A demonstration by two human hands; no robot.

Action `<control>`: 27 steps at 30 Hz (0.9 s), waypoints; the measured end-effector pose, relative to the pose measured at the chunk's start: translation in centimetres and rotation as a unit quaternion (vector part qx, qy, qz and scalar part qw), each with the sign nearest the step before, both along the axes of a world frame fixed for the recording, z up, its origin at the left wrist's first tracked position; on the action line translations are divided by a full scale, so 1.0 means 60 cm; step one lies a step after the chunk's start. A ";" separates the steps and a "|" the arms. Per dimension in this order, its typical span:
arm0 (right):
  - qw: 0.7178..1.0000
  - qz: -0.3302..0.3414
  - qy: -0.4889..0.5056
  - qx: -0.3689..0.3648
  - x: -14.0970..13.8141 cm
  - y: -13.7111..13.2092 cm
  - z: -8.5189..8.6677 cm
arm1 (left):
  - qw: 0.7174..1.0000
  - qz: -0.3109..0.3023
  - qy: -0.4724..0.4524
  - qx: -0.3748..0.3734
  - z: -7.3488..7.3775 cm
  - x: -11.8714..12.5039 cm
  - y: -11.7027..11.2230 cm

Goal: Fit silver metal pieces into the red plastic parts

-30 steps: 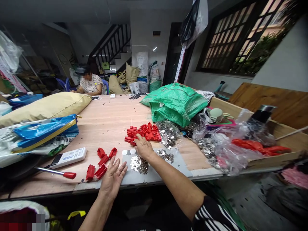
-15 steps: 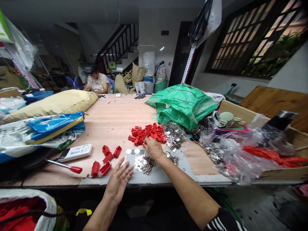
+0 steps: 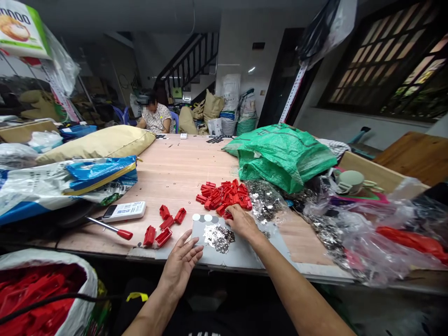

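Observation:
My left hand (image 3: pixel 182 261) hovers palm inward at the front edge of the grey sheet (image 3: pixel 245 256), fingers spread and holding nothing. Beside its fingertips, a heap of small shiny metal pieces (image 3: pixel 219 238) lies on the sheet. My right hand (image 3: pixel 242 221) reaches to the lower edge of a pile of red plastic housings (image 3: pixel 224 195). Its fingers are bent together; what is between them is hidden. White discs (image 3: pixel 207 218) lie along the sheet's back edge. Left of the sheet rest several separate red housings (image 3: pixel 164 236).
A red-handled metal lever (image 3: pixel 124 234) and a white device (image 3: pixel 128 211) are at left. A green woven sack (image 3: pixel 283 154) and a clear bag of metal pieces (image 3: pixel 266 200) stand at right. An open sack (image 3: pixel 89 284) of red parts sits below. A person (image 3: pixel 156 119) sits across the table.
The view has turned left, so things appear farther right. My right hand has shifted slightly right and nearer along the red pile's edge. My left hand stays spread at the sheet's edge.

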State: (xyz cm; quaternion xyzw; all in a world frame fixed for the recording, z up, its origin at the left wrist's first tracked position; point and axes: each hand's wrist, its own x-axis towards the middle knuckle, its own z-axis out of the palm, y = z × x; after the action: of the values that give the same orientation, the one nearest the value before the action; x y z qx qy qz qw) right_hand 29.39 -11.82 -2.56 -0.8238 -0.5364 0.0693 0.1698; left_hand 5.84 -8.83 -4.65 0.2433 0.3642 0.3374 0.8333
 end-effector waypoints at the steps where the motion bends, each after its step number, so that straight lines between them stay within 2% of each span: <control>1: 1.000 0.003 0.011 0.005 0.003 0.000 0.000 | 1.000 0.001 0.001 -0.003 0.000 -0.001 -0.001; 7: 0.992 0.014 0.094 0.085 0.016 -0.008 0.018 | 1.000 -0.003 0.010 0.020 0.007 -0.002 -0.007; 11: 0.974 0.041 0.192 0.117 -0.031 -0.035 0.030 | 0.996 -0.033 0.004 0.087 0.017 0.004 -0.021; 12: 0.963 0.062 0.235 0.116 -0.052 -0.043 0.030 | 0.993 -0.046 -0.003 0.106 0.020 0.007 -0.025; 15: 0.867 0.146 0.465 0.104 -0.120 -0.068 0.022 | 0.983 -0.096 -0.027 0.154 0.023 0.011 -0.039; 16: 0.844 0.151 0.503 0.110 -0.137 -0.075 0.018 | 0.979 -0.112 -0.030 0.165 0.023 0.011 -0.042; 17: 0.833 0.149 0.520 0.113 -0.148 -0.082 0.015 | 0.977 -0.126 -0.030 0.169 0.022 0.010 -0.044; 18: 0.834 0.139 0.520 0.118 -0.152 -0.089 0.012 | 0.976 -0.137 -0.024 0.168 0.020 0.008 -0.046; 20: 0.865 0.100 0.474 0.127 -0.140 -0.103 0.007 | 0.978 -0.149 -0.008 0.146 0.018 0.003 -0.046; 22: 0.919 0.044 0.367 0.140 -0.105 -0.120 0.003 | 0.982 -0.150 0.004 0.118 0.017 -0.004 -0.045; 24: 0.965 -0.018 0.214 0.149 -0.061 -0.140 -0.002 | 0.985 -0.140 0.001 0.100 0.018 -0.010 -0.045; 26: 0.986 -0.071 0.084 0.123 -0.022 -0.159 -0.011 | 0.987 -0.131 -0.012 0.093 0.020 -0.012 -0.046; 27: 0.989 -0.084 0.057 0.111 -0.008 -0.167 -0.016 | 0.987 -0.129 -0.016 0.092 0.021 -0.012 -0.047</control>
State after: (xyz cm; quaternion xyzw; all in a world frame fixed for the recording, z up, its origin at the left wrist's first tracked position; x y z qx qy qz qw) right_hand 28.90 -21.84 -3.53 -0.8365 -0.4594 0.0422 0.2956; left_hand 5.09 -11.66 -3.37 0.3583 0.2838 0.2633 0.8496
